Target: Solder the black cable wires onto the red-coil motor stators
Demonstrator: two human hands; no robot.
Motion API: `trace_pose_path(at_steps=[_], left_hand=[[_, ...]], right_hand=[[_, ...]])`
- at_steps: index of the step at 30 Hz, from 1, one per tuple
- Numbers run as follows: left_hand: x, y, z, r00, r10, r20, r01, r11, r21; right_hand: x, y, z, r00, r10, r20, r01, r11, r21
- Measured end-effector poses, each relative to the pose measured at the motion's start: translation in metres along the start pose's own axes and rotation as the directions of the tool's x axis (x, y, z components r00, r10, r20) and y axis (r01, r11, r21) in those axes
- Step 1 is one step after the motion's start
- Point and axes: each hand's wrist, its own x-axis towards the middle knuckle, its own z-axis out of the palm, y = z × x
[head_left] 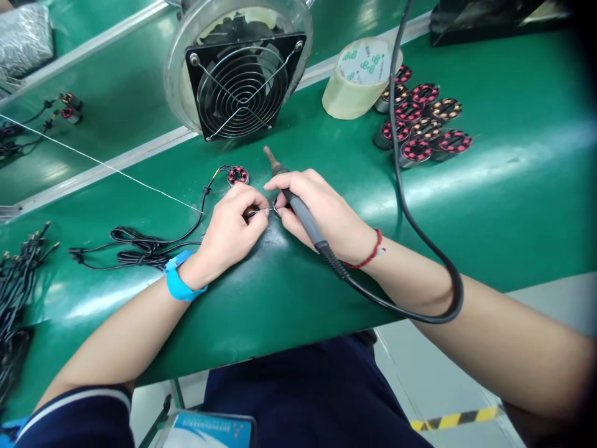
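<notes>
My left hand is closed in a pinch on a thin wire whose short bright end shows at the fingertips. A small dark thing under its fingers is mostly hidden. Across my right hand lies a soldering iron, gripped with its tip pointing up and away. The right thumb and fingertip also meet close to the left fingertips, around something small and dark. Just beyond the left hand sits a motor stator with red windings, joined to a black cable. A thin white strand runs from the upper left towards the left hand.
A fan with a wire guard stands at the back. Right of it are a roll of clear tape and several stators. The iron's black cord loops over my right forearm. Bundled cables lie far left.
</notes>
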Motion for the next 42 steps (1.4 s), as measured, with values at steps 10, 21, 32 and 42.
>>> trace_pose_path(at_steps=[10,21,32,42], left_hand=[[0.003,0.003,-0.022,0.957,-0.222,0.188,0.216,0.975,0.054],[0.008,0.005,-0.019,0.856,-0.469,0.217,0.515,0.804,-0.297],[0.009,0.004,-0.020,0.838,-0.463,0.288,0.541,0.777,-0.323],[0.005,0.008,-0.017,0.926,-0.279,0.254,0.266,0.960,0.085]], right_hand=[[-0.006,0.005,0.006,0.997,0.010,-0.070,-0.007,0.999,0.035],[-0.006,0.001,0.000,1.000,-0.010,0.008,0.010,0.998,0.069],[-0.004,0.000,0.015,0.998,0.013,-0.056,-0.013,1.000,0.010],[-0.001,-0.003,0.019,0.987,0.124,-0.099,-0.103,0.975,0.198]])
